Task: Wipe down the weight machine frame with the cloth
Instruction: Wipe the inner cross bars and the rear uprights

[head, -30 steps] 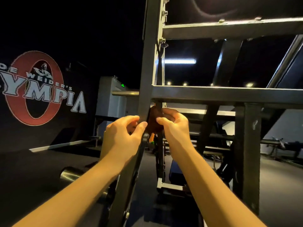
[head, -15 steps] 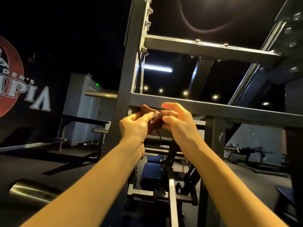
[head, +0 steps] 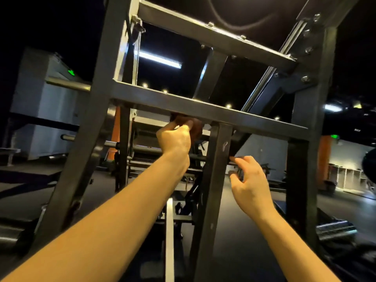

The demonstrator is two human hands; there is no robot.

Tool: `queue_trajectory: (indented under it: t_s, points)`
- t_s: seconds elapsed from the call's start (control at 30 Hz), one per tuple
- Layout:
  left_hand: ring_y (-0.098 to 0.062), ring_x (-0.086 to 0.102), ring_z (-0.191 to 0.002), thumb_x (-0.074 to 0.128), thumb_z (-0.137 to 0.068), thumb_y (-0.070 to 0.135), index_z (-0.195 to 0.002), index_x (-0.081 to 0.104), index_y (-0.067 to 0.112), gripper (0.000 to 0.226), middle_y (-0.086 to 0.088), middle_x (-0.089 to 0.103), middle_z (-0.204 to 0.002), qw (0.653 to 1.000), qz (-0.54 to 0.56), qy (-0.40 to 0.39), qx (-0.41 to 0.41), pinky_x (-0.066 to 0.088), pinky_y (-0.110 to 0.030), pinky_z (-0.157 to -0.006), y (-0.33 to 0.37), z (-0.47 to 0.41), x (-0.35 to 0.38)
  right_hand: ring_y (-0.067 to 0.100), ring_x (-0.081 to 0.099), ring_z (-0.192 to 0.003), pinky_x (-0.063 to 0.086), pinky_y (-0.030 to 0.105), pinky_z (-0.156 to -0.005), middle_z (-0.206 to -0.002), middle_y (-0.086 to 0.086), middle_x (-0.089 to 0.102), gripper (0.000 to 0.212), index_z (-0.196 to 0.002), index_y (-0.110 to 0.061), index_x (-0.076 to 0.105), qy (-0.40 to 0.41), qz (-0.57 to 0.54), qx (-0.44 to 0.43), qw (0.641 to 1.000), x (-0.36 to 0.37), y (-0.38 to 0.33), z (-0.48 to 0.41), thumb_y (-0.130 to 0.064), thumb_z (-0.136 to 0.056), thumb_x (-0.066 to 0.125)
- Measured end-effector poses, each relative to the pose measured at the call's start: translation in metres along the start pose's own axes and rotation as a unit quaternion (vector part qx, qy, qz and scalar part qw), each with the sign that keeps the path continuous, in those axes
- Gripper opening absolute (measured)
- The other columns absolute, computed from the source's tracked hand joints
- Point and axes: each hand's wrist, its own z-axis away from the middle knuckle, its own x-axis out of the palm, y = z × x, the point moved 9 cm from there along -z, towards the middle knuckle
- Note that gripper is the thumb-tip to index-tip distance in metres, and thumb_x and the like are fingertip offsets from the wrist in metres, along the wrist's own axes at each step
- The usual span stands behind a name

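The left hand grips a bunched brown cloth, pressing it up against the underside of the weight machine frame's crossbar, left of the upright post. To the right of that post, the right hand hovers with fingers loosely spread, holding nothing.

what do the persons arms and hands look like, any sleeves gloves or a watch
The left forearm and right forearm are bare to the picture's edge, with no sleeves in view. The left hand and right hand wear no gloves, and no watch, band or ring shows.
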Motion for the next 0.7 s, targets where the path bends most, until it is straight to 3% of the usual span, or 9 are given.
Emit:
queue_trajectory:
  t_s: [0.13,0.23,0.37,0.5,0.57,0.7]
  points:
    - [-0.005,0.055,-0.077,0.071,-0.095,0.019,-0.079,0.050,0.028,0.028,0.009,0.058,-0.082,0.996,-0.068,-0.061,0.001,0.038,-0.015,-0.060,-0.015,0.008,0.036,0.013,0.047,-0.107,0.048,0.043,-0.102,-0.113,-0.008,0.052,0.027,-0.124,-0.014,0.069,-0.016,0.048,0.034,0.998,0.011,0.012,0.010,-0.019,-0.098,0.064]
    - [-0.004,0.053,-0.071,0.066,-0.099,0.026,-0.079,0.048,0.028,0.027,0.008,0.056,-0.081,0.985,-0.145,-0.097,0.015,0.039,-0.012,-0.051,-0.017,0.006,0.046,0.011,0.044,-0.105,0.045,0.037,-0.097,-0.112,-0.006,0.052,0.023,-0.121,-0.014,0.070,-0.009,0.036,0.025,0.999,0.015,0.011,0.010,-0.021,-0.100,0.061]
    - [-0.007,0.056,-0.087,0.063,-0.100,0.024,-0.086,0.050,0.029,0.020,0.008,0.055,-0.089,0.957,-0.223,-0.183,0.045,0.036,-0.016,-0.064,-0.013,0.001,0.046,0.014,0.051,-0.098,0.045,0.029,-0.084,-0.104,-0.006,0.054,0.015,-0.102,-0.026,0.065,-0.006,-0.017,0.017,1.000,0.022,0.006,0.010,-0.017,-0.102,0.054]
    - [-0.006,0.060,-0.091,0.064,-0.099,0.020,-0.091,0.058,0.031,0.015,0.009,0.061,-0.094,0.912,-0.322,-0.250,0.038,0.045,-0.024,-0.086,-0.054,0.008,0.022,0.011,0.053,-0.091,0.041,0.016,-0.075,-0.096,-0.006,0.055,0.030,-0.090,-0.032,0.061,-0.007,-0.082,0.054,0.995,0.024,0.008,0.006,-0.008,-0.103,0.048]
    - [-0.001,0.061,-0.090,0.064,-0.098,0.017,-0.092,0.062,0.035,0.019,0.013,0.065,-0.097,0.884,-0.374,-0.278,0.043,0.050,-0.022,-0.087,-0.089,0.024,-0.008,0.008,0.053,-0.090,0.041,0.010,-0.073,-0.092,-0.011,0.055,0.039,-0.085,-0.036,0.059,-0.007,-0.107,0.066,0.992,0.022,0.005,0.006,-0.004,-0.103,0.047]
    - [0.005,0.061,-0.094,0.062,-0.100,0.016,-0.095,0.065,0.037,0.022,0.018,0.067,-0.101,0.897,-0.328,-0.291,0.050,0.050,-0.027,-0.097,-0.116,0.041,-0.036,0.005,0.055,-0.087,0.041,-0.002,-0.071,-0.095,-0.009,0.055,0.033,-0.097,-0.029,0.060,-0.015,-0.151,0.077,0.985,0.023,0.000,0.010,0.000,-0.103,0.046]
